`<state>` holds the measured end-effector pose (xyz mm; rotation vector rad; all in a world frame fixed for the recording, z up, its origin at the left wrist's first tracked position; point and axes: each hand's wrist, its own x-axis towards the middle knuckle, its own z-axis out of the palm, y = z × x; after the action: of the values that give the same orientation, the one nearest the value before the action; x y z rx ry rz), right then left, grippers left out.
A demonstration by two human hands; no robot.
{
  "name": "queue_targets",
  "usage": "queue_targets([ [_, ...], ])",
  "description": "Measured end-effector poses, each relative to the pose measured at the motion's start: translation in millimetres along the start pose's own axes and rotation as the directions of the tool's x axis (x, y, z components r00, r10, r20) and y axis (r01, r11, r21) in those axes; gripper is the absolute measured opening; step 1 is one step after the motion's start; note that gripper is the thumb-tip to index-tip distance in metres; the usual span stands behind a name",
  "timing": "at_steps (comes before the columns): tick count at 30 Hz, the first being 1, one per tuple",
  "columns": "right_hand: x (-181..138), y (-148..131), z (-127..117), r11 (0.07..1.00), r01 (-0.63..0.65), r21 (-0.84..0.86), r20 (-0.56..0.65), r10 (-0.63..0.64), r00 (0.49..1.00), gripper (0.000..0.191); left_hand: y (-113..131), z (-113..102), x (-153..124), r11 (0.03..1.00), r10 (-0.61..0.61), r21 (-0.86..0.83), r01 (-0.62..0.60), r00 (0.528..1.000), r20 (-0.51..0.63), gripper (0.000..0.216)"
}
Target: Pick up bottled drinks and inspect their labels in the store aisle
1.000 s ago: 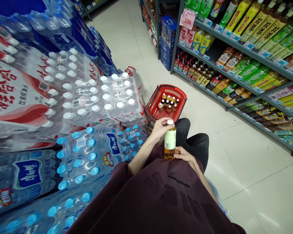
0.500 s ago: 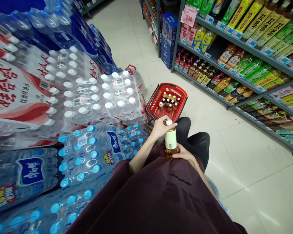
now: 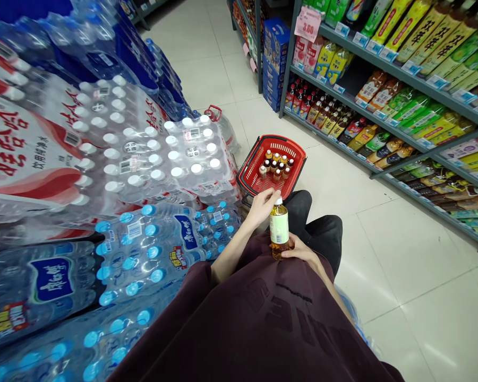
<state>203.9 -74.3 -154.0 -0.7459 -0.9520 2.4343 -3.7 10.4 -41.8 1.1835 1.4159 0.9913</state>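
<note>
A bottle (image 3: 279,229) of amber drink, with a pale green label and white cap, stands nearly upright in front of my shirt. My right hand (image 3: 301,251) grips it low down, from the right side. Close against the left of the cap is my left hand (image 3: 263,206), its fingers loosely bent and off the bottle's neck; whether a fingertip touches the cap is hard to make out. Just beyond, a red shopping basket (image 3: 252,175) on the floor holds several small dark bottles (image 3: 277,165) with pale and yellow caps.
Shrink-wrapped packs of water bottles (image 3: 151,159) are stacked along my left, with blue-capped packs (image 3: 131,254) nearer. To the right runs a drinks shelf (image 3: 352,103) with price tags. Blue boxes (image 3: 276,63) stand at its far end. Tiled floor (image 3: 390,233) lies between.
My left hand has loosened from around the bottle's neck and shifted to the left of the cap. My right hand keeps its hold in the same place.
</note>
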Motion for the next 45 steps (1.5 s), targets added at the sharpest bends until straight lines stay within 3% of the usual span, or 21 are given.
queue_targets([
  [27, 0, 3, -2, 1.000, 0.006, -0.021, -0.009, -0.006, 1.000, 0.085, 5, 1, 0, 0.999, -0.026, 0.028, 0.027, 0.999, -0.029, 0.035],
  [36, 0, 3, -4, 0.999, 0.003, -0.046, -0.023, -0.004, 1.000, 0.084, 0, 2, -3, 0.984, 0.057, 0.168, -0.055, 0.998, -0.010, 0.023],
  [45, 1, 1, -2, 1.000, 0.013, -0.020, -0.015, -0.013, 1.000, 0.084, -6, 3, -1, 0.982, 0.058, 0.180, -0.053, 0.998, -0.023, 0.021],
])
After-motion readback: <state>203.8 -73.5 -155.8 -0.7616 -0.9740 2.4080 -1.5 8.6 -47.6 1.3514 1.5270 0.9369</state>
